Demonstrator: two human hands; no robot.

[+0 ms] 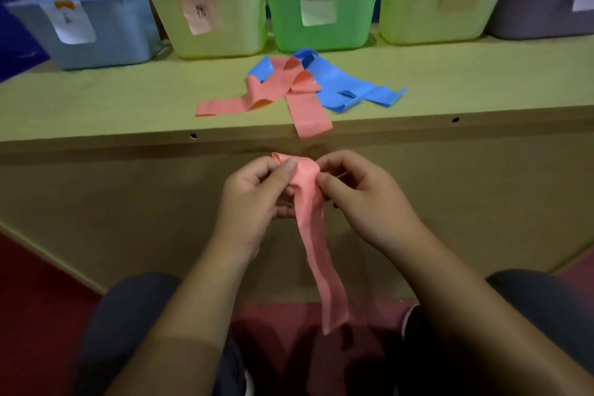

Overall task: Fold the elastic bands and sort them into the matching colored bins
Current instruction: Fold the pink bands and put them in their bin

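Note:
A pink elastic band [313,235] hangs down in front of the table's edge. My left hand [254,199] and my right hand [363,199] both pinch its folded top end between thumb and fingers. On the table [96,106] lie another pink band [289,90] and a blue band [347,83], tangled together; one pink end hangs over the front edge. Along the back stand a blue bin [109,42], a pale green bin [225,32], a green bin [350,16], another pale green bin [418,16] and a purple bin [533,10], each with a paper label.
The bins stand side by side close to the wall. The table's front panel [128,202] faces me, with my knees [128,315] just below it on a red floor.

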